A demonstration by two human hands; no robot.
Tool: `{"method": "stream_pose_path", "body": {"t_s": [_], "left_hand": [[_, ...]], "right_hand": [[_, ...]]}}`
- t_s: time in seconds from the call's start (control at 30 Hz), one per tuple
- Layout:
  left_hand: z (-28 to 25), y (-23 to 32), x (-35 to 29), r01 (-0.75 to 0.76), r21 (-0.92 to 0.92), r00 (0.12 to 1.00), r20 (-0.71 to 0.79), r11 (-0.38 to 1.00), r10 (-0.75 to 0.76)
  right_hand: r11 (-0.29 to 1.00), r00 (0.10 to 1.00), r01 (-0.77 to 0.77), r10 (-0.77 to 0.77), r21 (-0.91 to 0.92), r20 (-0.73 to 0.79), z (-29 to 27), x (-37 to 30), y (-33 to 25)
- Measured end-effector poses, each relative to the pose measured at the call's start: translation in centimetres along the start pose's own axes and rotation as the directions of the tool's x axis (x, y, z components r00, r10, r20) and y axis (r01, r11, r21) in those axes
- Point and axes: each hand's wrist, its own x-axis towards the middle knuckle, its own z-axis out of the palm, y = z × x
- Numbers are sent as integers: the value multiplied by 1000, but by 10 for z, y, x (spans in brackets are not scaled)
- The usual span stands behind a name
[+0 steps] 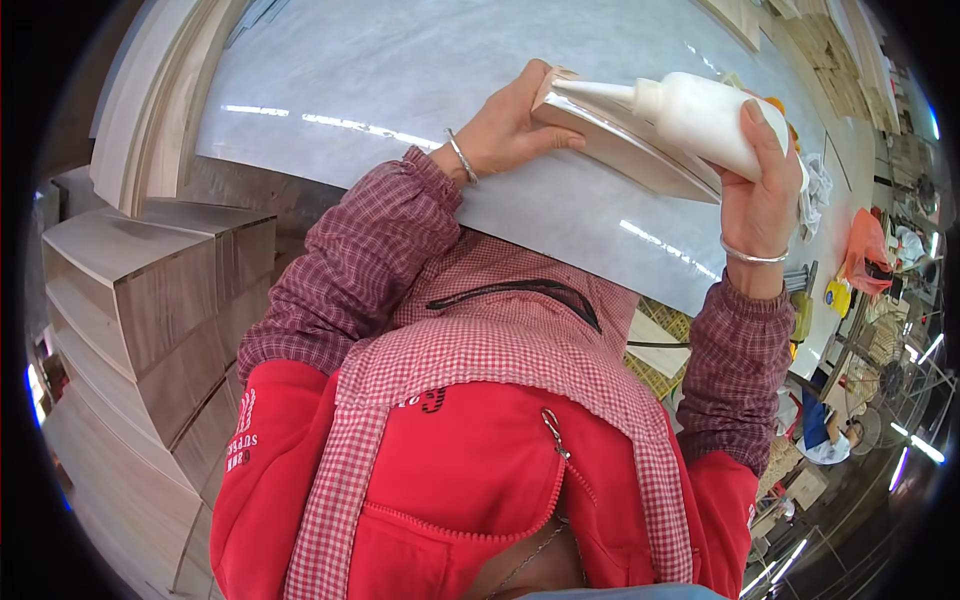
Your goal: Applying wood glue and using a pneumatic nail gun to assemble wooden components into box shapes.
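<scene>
A pale wooden board (640, 158) is held on edge above the light, glossy tabletop (330, 75). My left hand (508, 122) grips its left end, the thumb along the near face and the fingers behind. In my right hand (762, 190) is a white squeeze bottle (692, 112), tilted nearly flat with its long nozzle pointing left. The nozzle tip is at the board's upper edge, close to my left fingers; I cannot tell whether it touches. A whitish, shiny streak runs along that edge. My right hand partly hides the board's right end.
Stacked wooden panels (165, 310) stand at the left, with more upright boards (150, 100) beside the table. Further boards (840, 60) lie at the far right. A crumpled white cloth (815, 190), an orange bag (866, 250) and a fan (900, 380) are on the right. Another person (828, 440) is beyond.
</scene>
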Motion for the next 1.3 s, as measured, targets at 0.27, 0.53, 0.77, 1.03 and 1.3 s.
{"method": "stream_pose_path", "body": {"t_s": [0.27, 0.53, 0.77, 1.03, 1.3], "left_hand": [[-1, -2, 0, 9, -10, 1000, 3, 1000, -9], [-2, -3, -1, 26, 7, 1000, 17, 1000, -26], [0, -6, -1, 33, -12, 999, 5, 999, -32], [0, -10, 0, 9, -44, 1000, 8, 999, -8], [-3, -7, -1, -7, 9, 1000, -7, 1000, 7]], "right_hand": [[999, 1000, -7, 7, -39, 0, -7, 2, 4], [997, 997, 0, -7, -79, -77, -51, -5, 1], [997, 981, 0, -15, -74, -192, -96, -18, -4], [992, 943, -23, -19, -123, -332, -145, -31, -7], [996, 953, -73, 84, 48, -291, -111, -26, -10]]}}
